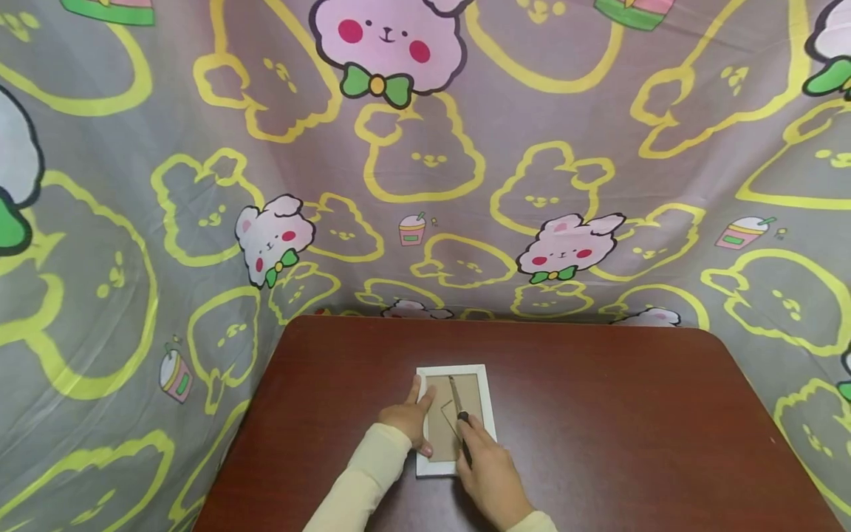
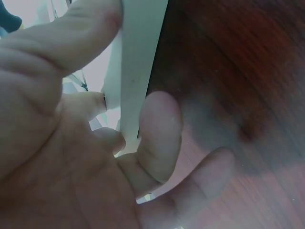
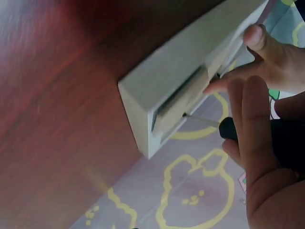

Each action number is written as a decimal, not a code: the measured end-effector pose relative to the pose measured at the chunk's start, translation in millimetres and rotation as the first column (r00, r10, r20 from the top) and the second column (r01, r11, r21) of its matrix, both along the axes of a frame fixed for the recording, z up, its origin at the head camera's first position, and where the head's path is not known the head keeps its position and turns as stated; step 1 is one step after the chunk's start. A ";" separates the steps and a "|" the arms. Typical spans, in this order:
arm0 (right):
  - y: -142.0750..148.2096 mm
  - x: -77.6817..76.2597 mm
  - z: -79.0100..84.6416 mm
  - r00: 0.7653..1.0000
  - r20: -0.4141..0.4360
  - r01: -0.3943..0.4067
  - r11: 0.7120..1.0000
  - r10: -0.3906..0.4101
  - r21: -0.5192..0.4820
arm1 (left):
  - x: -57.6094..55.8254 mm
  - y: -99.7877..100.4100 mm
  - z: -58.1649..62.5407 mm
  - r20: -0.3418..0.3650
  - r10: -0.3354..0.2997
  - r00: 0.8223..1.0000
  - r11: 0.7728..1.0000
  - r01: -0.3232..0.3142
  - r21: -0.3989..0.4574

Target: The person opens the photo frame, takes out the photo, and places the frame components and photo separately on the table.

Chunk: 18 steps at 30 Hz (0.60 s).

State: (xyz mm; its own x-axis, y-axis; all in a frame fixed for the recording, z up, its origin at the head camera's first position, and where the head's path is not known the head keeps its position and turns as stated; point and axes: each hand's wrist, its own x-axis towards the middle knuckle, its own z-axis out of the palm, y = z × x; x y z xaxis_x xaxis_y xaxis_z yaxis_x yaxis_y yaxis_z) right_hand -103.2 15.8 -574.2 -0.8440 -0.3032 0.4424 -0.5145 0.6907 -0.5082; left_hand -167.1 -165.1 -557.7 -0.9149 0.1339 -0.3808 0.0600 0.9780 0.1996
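Observation:
A white picture frame [image 1: 490, 406] lies on the table with its brown backing board [image 1: 439, 440] facing up. Thin angled lines mark the middle of the board. My left hand [image 1: 407, 420] presses on the frame's left side with spread fingers; the thumb and one finger reach onto the board. In the left wrist view, one finger lies along the frame's outer side. My right hand [image 1: 493, 473] grips a screwdriver [image 3: 228, 129] by its black handle. Its metal shaft slants across the board, and the tip is at the far inner edge of the frame.
A dark reddish-brown table [image 1: 598, 414] with rounded corners bears the frame. Behind it and at both sides hangs a grey-pink cloth [image 1: 452, 162] printed with yellow outlined animals, rabbits and drink cups.

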 end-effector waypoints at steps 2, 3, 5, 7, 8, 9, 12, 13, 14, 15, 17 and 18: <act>-2.8 1.0 -4.2 1.000 -0.008 -0.002 1.000 0.002 0.008 | 0.4 -0.6 0.9 0.005 0.009 1.000 1.000 -0.009 0.003; -3.9 1.3 -6.2 1.000 -0.014 -0.005 1.000 0.005 0.014 | 0.7 -0.7 2.5 0.009 0.013 1.000 1.000 -0.013 0.004; -5.0 2.3 -9.7 0.999 -0.028 -0.016 1.000 0.016 0.017 | 1.4 -0.1 6.3 0.019 0.017 1.000 1.000 -0.017 0.005; -5.3 4.2 -12.2 0.999 -0.033 -0.020 1.000 0.020 0.019 | 1.8 0.3 8.2 0.027 0.016 1.000 1.000 -0.016 0.004; -5.3 5.3 -13.2 0.999 -0.034 -0.019 1.000 0.019 0.021 | 1.8 0.4 8.5 0.027 0.013 1.000 1.000 -0.013 0.005; -5.4 6.3 -13.8 0.999 -0.032 -0.015 1.000 0.016 0.021 | 1.7 0.5 8.5 0.026 0.010 1.000 1.000 -0.011 0.004; -5.5 9.2 -14.6 1.000 -0.013 0.000 1.000 0.001 0.025 | 1.1 0.6 6.7 0.020 0.007 1.000 1.000 -0.008 0.004; -5.7 9.7 -14.4 1.000 -0.007 0.005 1.000 -0.005 0.025 | 0.6 0.6 6.3 0.017 0.008 1.000 1.000 -0.008 0.004; -5.9 10.1 -14.3 1.000 -0.003 0.010 1.000 -0.010 0.026 | 0.0 0.7 5.9 0.017 0.009 1.000 1.000 -0.009 0.004; -6.2 10.4 -14.1 1.000 -0.001 0.015 1.000 -0.015 0.027 | -0.4 0.6 5.6 0.017 0.010 1.000 1.000 -0.010 0.003; -6.9 10.6 -13.5 1.000 -0.005 0.019 1.000 -0.019 0.024 | -1.0 0.6 5.2 0.019 0.009 1.000 1.000 -0.009 0.001; -7.3 10.3 -13.4 1.000 -0.010 0.020 1.000 -0.019 0.022 | -1.4 0.5 5.0 0.020 0.008 1.000 1.000 -0.008 -0.004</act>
